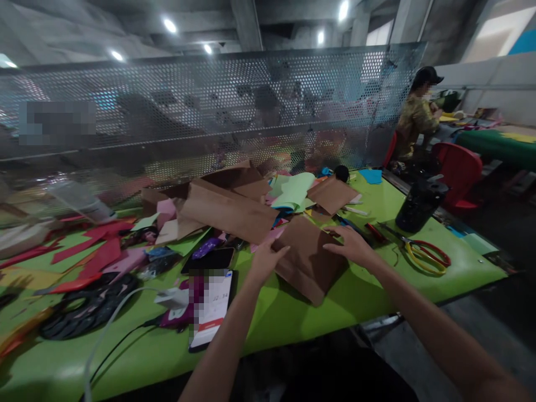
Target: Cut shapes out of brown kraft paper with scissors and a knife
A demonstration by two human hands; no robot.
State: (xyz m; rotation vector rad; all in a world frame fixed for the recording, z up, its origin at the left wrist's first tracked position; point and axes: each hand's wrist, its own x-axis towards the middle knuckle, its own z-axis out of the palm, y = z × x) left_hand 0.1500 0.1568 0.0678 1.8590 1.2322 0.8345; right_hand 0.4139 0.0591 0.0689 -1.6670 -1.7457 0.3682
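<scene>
Our forearms (228,335) nearest, over green desk (268,318); left hand (266,259) and right hand (355,245), fingers parted, touch opposite sides of brown paper (310,251); whether pinched, we cannot tell; near-edge crease seems made, further folding unclear; brown sheet (232,209) lies loose beyond

Plain brown paper (307,254) between my hands; green tabletop (268,318) beneath. Right of my grip, scissors (425,258), one handle red, other yellow. Beyond, pale green sheet (293,190).
</scene>
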